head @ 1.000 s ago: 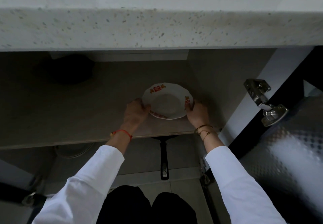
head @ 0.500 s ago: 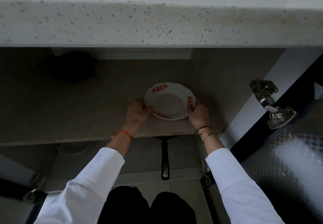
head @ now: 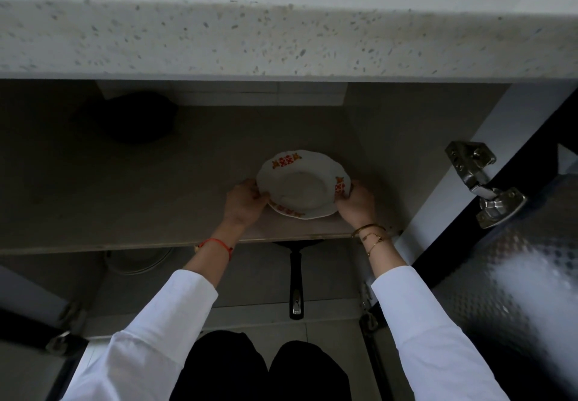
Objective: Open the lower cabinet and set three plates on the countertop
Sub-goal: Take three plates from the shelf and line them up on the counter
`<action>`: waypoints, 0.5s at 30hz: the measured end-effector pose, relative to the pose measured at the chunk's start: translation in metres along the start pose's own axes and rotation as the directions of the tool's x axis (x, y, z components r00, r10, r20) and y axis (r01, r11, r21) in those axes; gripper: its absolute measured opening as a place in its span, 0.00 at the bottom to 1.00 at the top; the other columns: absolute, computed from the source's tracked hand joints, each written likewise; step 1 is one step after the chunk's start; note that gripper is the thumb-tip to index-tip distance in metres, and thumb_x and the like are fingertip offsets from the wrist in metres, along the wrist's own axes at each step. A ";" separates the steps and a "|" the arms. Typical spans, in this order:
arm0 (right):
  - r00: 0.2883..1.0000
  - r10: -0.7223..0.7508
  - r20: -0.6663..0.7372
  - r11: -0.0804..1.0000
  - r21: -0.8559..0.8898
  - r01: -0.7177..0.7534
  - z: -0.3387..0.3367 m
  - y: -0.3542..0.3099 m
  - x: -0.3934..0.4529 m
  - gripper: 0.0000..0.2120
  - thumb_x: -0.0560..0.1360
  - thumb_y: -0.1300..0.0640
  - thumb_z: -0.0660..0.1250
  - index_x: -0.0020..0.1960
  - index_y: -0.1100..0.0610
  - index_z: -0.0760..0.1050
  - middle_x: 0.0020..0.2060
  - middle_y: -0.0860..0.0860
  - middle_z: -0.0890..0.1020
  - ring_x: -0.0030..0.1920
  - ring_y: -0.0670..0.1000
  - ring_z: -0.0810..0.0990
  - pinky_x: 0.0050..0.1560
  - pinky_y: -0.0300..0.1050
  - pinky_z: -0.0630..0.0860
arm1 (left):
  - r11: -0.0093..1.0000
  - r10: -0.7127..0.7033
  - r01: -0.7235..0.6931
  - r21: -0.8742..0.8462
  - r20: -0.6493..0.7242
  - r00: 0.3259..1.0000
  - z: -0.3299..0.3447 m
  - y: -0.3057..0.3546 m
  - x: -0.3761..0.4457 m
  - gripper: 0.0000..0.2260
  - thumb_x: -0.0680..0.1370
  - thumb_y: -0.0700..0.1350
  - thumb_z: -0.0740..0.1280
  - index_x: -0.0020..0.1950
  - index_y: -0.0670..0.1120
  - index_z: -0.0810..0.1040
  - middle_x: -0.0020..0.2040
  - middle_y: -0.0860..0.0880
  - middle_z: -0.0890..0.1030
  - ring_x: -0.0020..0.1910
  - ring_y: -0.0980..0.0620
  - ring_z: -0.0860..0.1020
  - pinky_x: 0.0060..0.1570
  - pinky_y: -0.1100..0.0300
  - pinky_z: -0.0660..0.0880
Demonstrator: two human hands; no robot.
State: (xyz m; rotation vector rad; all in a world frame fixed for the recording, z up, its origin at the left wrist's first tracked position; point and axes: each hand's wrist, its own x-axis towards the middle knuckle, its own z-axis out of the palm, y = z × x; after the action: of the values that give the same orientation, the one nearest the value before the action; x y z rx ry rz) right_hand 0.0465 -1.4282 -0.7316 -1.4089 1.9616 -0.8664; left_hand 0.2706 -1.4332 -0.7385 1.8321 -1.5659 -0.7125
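- Dark trousers (head: 259, 369) at bottom centre; white sleeves (head: 156, 332) reaching up from both lower corners.
- Black pan handle (head: 296, 282) below the shelf, long axis running straight toward the viewer.
- Left hand (head: 242, 202) and right hand (head: 356, 202) clamped on opposite edges of the plate (head: 301, 183).
- Plate at frame centre, face up, over the shelf (head: 125, 200) near its front edge; round, with no long axis.
- Hinge (head: 481, 181) at right.
- Speckled counter (head: 281, 35) across the top.
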 end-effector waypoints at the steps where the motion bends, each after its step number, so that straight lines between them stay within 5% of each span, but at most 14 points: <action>1: 1.000 0.009 0.000 1.000 0.010 -0.009 0.000 0.000 0.000 0.18 0.76 0.58 0.66 0.64 0.62 0.73 0.60 0.59 0.79 0.62 0.59 0.77 0.61 0.48 0.75 | 1.000 0.008 -0.008 0.008 -0.002 1.000 -0.001 0.000 -0.001 0.15 0.75 0.45 0.69 0.61 0.42 0.78 0.55 0.42 0.84 0.58 0.44 0.80 0.49 0.60 0.72; 15: 0.999 0.038 0.020 0.997 0.063 -0.039 0.007 -0.003 0.000 0.23 0.74 0.59 0.68 0.67 0.62 0.69 0.63 0.59 0.77 0.64 0.58 0.75 0.60 0.45 0.72 | 0.993 -0.097 0.098 -0.067 0.010 0.995 -0.007 -0.002 -0.006 0.15 0.73 0.45 0.72 0.58 0.43 0.79 0.53 0.44 0.84 0.56 0.47 0.80 0.47 0.65 0.69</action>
State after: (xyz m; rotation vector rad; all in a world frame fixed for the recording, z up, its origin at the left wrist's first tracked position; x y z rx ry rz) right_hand 0.0534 -1.4306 -0.7337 -1.3346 1.9242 -0.8872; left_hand 0.2766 -1.4267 -0.7356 1.8678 -1.4471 -0.8077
